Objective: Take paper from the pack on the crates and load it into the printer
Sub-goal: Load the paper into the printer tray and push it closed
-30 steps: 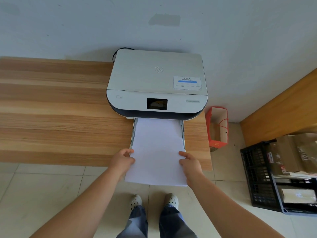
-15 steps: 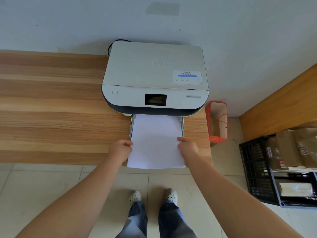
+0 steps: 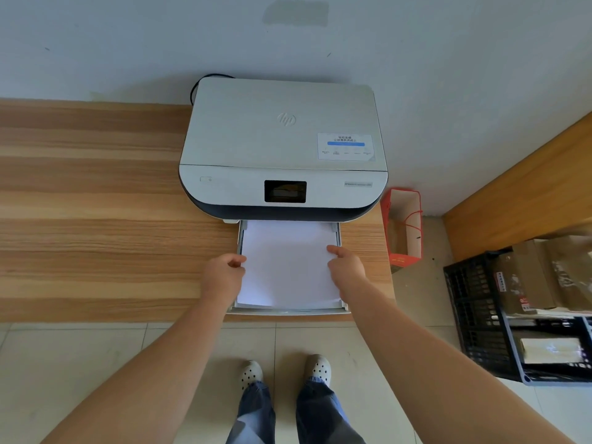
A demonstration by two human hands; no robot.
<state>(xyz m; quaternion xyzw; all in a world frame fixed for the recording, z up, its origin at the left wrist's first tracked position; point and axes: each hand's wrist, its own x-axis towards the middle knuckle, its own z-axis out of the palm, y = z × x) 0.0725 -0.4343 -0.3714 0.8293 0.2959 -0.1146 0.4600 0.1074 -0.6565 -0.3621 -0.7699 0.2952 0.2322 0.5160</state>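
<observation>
A white and dark grey printer (image 3: 282,145) stands on the wooden table (image 3: 96,219) against the wall. Its paper tray (image 3: 288,311) is pulled out toward me. A stack of white paper (image 3: 286,267) lies in the tray, its far end under the printer body. My left hand (image 3: 224,277) grips the stack's left edge, and my right hand (image 3: 347,270) grips its right edge. The paper pack (image 3: 551,349) sits in the black crates (image 3: 477,318) at the right.
A red paper bag (image 3: 404,229) stands on the floor between the table and a wooden cabinet (image 3: 525,200). Cardboard boxes (image 3: 525,277) fill the black crates. My feet in white shoes (image 3: 285,371) stand on the tiled floor below the table edge.
Both hands have pushed the paper stack forward into the tray; its near end, which hung past the table edge, now lies inside the tray front.
</observation>
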